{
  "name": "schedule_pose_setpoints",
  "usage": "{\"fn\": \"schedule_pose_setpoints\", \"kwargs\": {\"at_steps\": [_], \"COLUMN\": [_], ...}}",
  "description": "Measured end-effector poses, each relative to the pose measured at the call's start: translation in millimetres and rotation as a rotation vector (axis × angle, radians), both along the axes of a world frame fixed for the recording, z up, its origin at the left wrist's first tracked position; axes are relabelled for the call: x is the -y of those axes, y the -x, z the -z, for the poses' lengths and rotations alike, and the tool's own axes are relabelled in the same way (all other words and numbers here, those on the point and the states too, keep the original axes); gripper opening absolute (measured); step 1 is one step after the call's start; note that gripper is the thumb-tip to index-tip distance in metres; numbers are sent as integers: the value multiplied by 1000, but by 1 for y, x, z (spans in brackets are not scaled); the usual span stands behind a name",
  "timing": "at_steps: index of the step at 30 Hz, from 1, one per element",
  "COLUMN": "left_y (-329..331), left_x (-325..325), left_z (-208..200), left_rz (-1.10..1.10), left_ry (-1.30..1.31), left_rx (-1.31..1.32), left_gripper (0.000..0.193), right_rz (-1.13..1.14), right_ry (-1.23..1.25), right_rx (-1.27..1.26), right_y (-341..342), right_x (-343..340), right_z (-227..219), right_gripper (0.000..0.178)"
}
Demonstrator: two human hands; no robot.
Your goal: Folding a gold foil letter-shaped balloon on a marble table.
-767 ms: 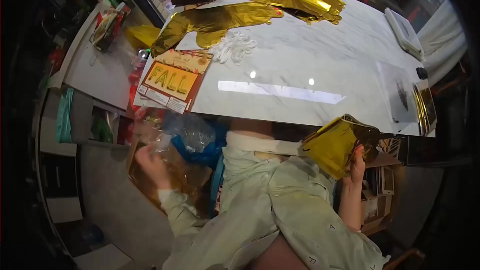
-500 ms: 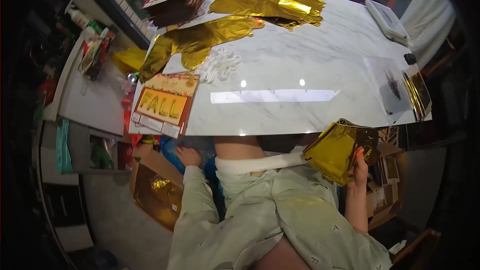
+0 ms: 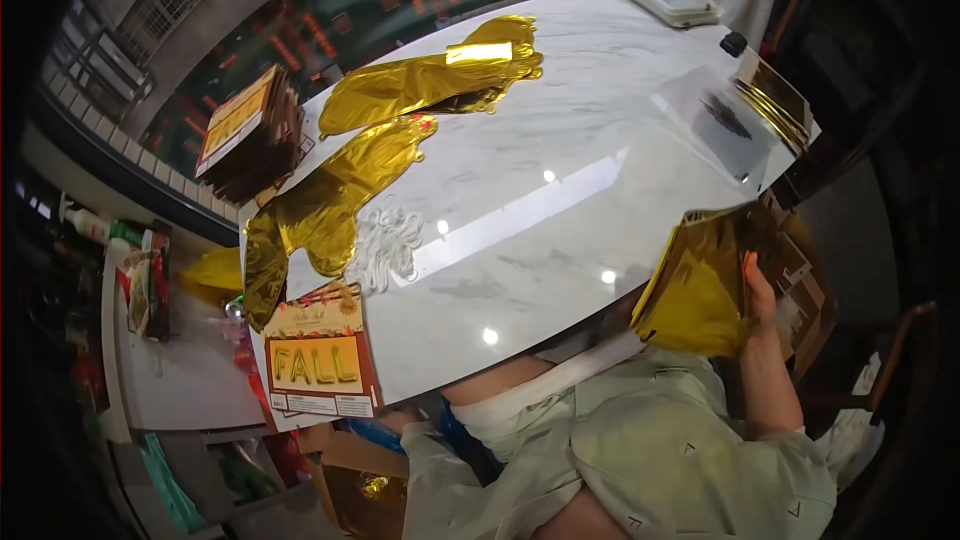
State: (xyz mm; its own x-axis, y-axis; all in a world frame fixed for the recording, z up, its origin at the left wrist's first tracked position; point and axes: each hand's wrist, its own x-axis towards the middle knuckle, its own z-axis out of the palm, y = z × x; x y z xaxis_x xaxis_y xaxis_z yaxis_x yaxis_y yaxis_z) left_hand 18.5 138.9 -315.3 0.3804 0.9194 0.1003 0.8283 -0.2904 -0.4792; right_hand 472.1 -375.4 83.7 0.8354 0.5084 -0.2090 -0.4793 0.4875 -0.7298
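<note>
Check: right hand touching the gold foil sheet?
Touching. Head view shows the right hand with fingers wrapped over the edge of the gold foil sheet, held beside the table.

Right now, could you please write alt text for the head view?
The right hand holds a gold foil sheet at the edge of a white marble table strewn with gold foil balloons; the left hand is hidden below.

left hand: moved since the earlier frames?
Cannot tell where it went. Earlier it reached down to the cardboard box under the white marble table; now only the left sleeve shows there, with the hand hidden.
</note>
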Motion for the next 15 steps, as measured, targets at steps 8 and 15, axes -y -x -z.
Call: {"fn": "schedule_pose_setpoints", "kwargs": {"at_steps": [8,15], "left_y": [60,-68], "left_x": [-7,128], "left_z": [-104,-399], "left_rz": [12,-66], "left_ry": [662,1429], "left_rx": [1384,976], "left_gripper": [47,30], "right_rz": [117,47], "right_ry": [81,921], "right_rx": [-108,1752], "right_y": [-66,-75], "right_x": [-51,-124], "right_z": [-76,-117], "right_gripper": [40,33]}}
